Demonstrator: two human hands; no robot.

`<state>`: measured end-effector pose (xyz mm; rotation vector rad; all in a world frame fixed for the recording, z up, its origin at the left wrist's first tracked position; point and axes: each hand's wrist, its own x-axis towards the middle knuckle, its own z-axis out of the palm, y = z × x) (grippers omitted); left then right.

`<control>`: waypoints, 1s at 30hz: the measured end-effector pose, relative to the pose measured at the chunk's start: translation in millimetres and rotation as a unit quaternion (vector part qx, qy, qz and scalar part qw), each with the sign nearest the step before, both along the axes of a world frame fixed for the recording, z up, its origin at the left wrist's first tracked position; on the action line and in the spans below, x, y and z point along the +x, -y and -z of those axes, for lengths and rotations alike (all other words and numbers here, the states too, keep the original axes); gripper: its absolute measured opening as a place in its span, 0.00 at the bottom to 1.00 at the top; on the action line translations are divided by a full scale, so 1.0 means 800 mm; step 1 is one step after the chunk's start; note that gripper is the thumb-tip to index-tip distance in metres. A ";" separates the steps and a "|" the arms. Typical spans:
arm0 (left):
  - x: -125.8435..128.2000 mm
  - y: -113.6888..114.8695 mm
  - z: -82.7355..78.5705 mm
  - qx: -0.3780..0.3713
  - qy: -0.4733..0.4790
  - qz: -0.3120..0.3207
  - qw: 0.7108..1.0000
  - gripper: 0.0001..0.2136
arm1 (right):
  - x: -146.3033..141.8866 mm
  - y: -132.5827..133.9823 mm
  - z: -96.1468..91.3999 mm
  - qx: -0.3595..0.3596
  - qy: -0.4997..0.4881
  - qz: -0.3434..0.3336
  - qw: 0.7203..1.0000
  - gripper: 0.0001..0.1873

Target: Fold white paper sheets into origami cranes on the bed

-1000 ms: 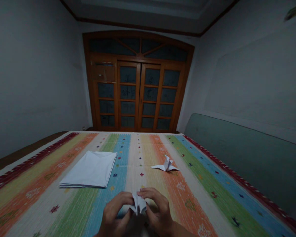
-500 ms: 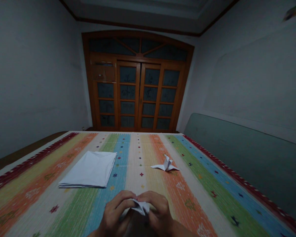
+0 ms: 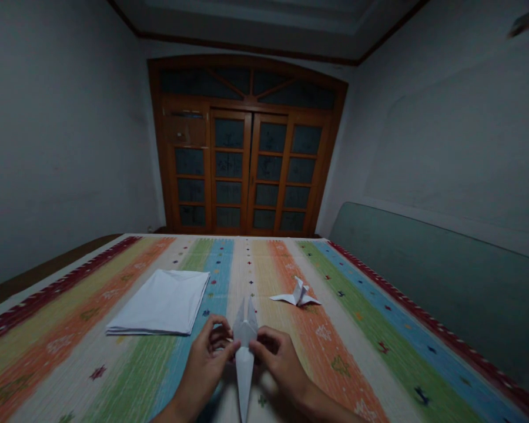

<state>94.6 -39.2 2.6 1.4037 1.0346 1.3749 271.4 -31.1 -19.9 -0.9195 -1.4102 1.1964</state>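
Between my two hands is a narrow piece of folded white paper [image 3: 245, 376], with two points at its far end and one long point toward me. My left hand [image 3: 208, 358] pinches its left edge near the middle, thumb on top. On the opposite edge, my right hand [image 3: 278, 357] grips it the same way. The undersides of the fingers are partly hidden. Beyond my right hand, a folded white paper crane [image 3: 298, 294] rests on the cloth with its wings spread.
A stack of white paper sheets [image 3: 161, 302] lies to the left. A striped tablecloth [image 3: 335, 364] covers the table. Along the right side stands a pale green panel [image 3: 423, 258]. Wooden doors with glass panes [image 3: 251, 170] are at the far wall.
The folded paper has turned from a bunched, mostly covered shape to lying lengthwise, pointing away from me. My hands have moved apart to its two sides. Crane and stack stay put.
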 end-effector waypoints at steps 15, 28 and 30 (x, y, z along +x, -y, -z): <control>-0.016 -0.015 0.036 -0.016 -0.021 0.140 0.990 0.14 | -0.001 -0.005 0.020 -0.063 -0.114 0.001 0.991 0.33; -0.016 -0.015 0.037 -0.028 -0.028 0.107 0.993 0.13 | 0.009 -0.001 0.021 -0.076 -0.125 -0.039 0.988 0.21; -0.017 -0.015 0.038 -0.028 -0.021 0.110 0.993 0.15 | 0.009 -0.001 0.022 -0.064 -0.129 -0.045 0.989 0.21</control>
